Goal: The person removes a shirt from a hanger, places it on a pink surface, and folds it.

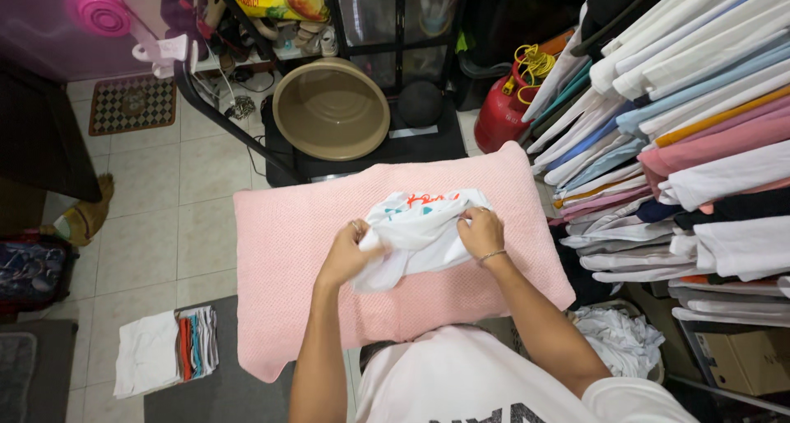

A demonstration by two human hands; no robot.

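Left hand (350,250) and right hand (480,232) both pinch the bunched white printed T-shirt (420,230) over the pink-covered tabletop (288,291); uneven tugging could crease it crooked.

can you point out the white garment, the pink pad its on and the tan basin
white garment (421,234): head view, on the bunched cloth between the two hands
pink pad (284,283): head view, on a bare part left of the hands
tan basin (331,110): head view, on its inner bottom
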